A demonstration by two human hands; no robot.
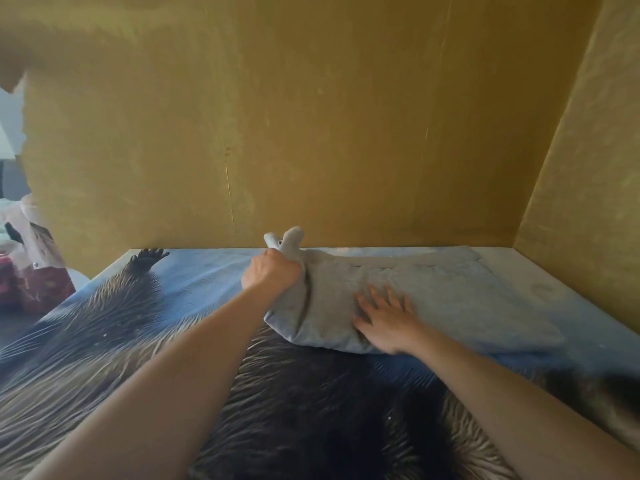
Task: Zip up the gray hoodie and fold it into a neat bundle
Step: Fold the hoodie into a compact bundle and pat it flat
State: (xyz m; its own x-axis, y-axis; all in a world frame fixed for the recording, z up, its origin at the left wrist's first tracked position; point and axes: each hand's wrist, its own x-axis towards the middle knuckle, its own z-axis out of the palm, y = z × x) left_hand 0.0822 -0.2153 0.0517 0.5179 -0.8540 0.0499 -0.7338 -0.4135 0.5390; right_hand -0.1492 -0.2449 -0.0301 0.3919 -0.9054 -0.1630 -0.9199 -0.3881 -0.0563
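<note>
The gray hoodie (446, 299) lies folded in a long flat strip across the far side of the bed, running from the middle to the right. My left hand (270, 271) grips its bunched left end, and a tuft of gray fabric sticks up above my fist. My right hand (386, 318) rests flat on the hoodie near its front edge, fingers spread and straight. A dark fold line runs down the cloth between my two hands.
The bed (194, 275) is covered by a blue sheet printed with a large spiny animal. Yellow walls (346, 133) close the bed at the back and right. A red and white bag (34, 268) stands at the left edge.
</note>
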